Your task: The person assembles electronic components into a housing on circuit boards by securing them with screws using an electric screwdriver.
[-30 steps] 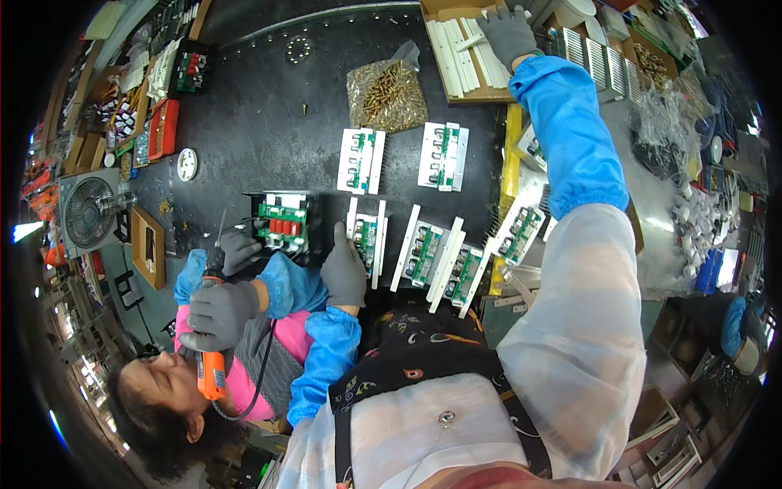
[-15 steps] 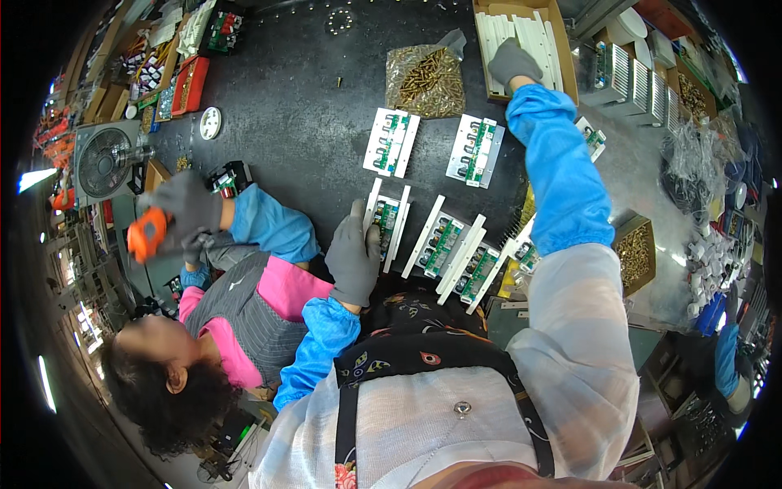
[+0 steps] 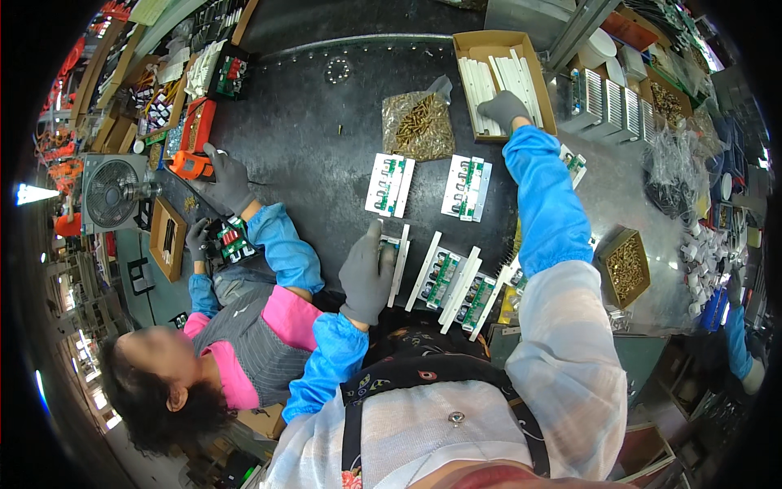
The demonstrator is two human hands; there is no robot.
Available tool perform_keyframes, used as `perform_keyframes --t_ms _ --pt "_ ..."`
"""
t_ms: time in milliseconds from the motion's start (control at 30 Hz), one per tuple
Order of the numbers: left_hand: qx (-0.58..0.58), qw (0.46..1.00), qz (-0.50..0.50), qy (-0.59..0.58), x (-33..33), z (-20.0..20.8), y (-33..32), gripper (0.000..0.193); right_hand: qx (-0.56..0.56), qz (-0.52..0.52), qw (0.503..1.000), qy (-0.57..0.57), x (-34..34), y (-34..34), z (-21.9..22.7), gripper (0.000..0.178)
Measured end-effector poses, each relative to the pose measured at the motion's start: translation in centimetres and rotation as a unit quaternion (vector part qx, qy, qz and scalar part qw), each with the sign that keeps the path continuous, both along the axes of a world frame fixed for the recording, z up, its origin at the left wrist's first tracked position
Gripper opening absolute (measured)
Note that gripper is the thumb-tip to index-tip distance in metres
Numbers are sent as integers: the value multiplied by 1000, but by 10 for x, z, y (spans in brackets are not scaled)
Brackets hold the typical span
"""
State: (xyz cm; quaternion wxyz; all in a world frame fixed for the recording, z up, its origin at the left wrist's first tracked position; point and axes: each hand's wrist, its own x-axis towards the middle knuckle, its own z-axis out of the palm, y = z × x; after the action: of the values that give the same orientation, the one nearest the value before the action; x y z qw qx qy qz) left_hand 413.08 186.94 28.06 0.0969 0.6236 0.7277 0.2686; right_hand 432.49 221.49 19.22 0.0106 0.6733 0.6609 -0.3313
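One head-worn fisheye looks steeply down past the wearer's nearby chest (image 3: pixel 432 420) onto the black table (image 3: pixel 297 114).

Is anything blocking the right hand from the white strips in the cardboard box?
Nothing visible: the cardboard box is open, and the gloved right hand is over the near part of the white strips.

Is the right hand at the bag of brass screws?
No, the right hand is at the cardboard box of white strips.

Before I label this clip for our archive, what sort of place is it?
Most likely an electronics assembly workshop: green circuit boards lie on a dark bench, near a clear bag of brass-coloured fasteners, with an orange power tool further left.
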Motion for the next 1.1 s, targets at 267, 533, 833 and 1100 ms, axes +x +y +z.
perform_keyframes --t_ms 267,533,833,1100 --pt "-29 964 37 -262 17 12 69 37 -51 -77 894 438 33 -44 19 25" --pt "-161 744 -27 -648 27 0 138 36 -2 -2 862 506 -28 -189 91 31" --pt "-236 790 70 -561 -53 -16 108 29 -104 -227 788 563 -52 -228 69 26" --pt "-275 829 2 -488 -61 -17 108 27 -48 -207 825 524 -63 -247 58 24"
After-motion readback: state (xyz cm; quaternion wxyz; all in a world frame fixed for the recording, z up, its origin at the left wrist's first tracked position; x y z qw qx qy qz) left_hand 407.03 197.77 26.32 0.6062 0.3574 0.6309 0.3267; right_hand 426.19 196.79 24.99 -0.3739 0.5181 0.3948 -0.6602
